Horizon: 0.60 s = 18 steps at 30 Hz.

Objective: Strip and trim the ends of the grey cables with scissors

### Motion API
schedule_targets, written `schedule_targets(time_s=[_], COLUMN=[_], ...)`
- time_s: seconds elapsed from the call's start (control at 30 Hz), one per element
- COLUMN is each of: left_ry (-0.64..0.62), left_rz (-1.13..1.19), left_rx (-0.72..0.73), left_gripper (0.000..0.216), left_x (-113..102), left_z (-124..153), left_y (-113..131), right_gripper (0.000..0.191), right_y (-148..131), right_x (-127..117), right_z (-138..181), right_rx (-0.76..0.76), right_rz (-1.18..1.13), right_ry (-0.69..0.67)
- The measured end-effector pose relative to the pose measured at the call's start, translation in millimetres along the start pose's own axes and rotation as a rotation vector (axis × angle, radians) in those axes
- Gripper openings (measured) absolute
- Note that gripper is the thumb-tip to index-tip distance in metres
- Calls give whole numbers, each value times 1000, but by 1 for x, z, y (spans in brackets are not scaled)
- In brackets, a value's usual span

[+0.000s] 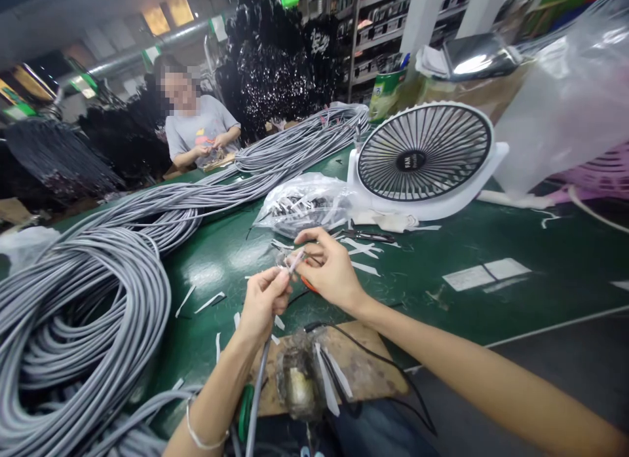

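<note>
My left hand [268,296] is closed around a grey cable [259,391], which runs down past the wrist toward the table's near edge. The cable's pale, whitish tip [296,259] sticks up beyond the thumb. At that tip, the fingers of my right hand [327,267] pinch together, close to the left fingertips. Something orange [308,285] shows under the right palm; I cannot make out what it is or whether it is held. Just below the hands, a small metal device [299,382] sits on a brown board [373,352], with white strips beside it.
Large coils of grey cable [142,267] cover the left side. A white fan [417,159] stands behind the hands, beside a clear bag [304,201] of small parts. Dark-handled snips [368,236] and white strips lie on the green table [403,274]. Another person [201,126] sits across.
</note>
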<state>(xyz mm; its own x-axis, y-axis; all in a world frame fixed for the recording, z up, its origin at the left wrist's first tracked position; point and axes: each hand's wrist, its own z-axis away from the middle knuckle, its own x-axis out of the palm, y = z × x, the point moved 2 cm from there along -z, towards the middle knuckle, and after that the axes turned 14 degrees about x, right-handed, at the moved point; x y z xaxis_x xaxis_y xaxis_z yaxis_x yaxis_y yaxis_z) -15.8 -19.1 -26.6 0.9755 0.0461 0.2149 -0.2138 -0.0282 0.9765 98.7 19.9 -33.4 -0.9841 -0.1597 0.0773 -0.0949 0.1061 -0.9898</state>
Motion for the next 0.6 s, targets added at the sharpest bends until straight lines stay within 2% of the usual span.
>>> schedule_targets(time_s=[0.07,0.23,0.43,0.6], left_ry=[1,59,121,128], left_rz=[3,22,-1,22], left_rx=[-18,8,46,78], left_gripper=[47,40,40,41], left_x=[-1,-5,-6,-2], left_z=[1,0,-1,-1], left_y=[0,-1,-2,-3], right_gripper=[19,15,20,20], right_y=[1,-8,-10,-7], right_x=[0,-6,-4,-2], right_z=[-4,-6,-3,-1], right_rx=[57,47,42,-6], right_rz=[-24,-78,-48,-47], right_ry=[-48,21,-144,-158])
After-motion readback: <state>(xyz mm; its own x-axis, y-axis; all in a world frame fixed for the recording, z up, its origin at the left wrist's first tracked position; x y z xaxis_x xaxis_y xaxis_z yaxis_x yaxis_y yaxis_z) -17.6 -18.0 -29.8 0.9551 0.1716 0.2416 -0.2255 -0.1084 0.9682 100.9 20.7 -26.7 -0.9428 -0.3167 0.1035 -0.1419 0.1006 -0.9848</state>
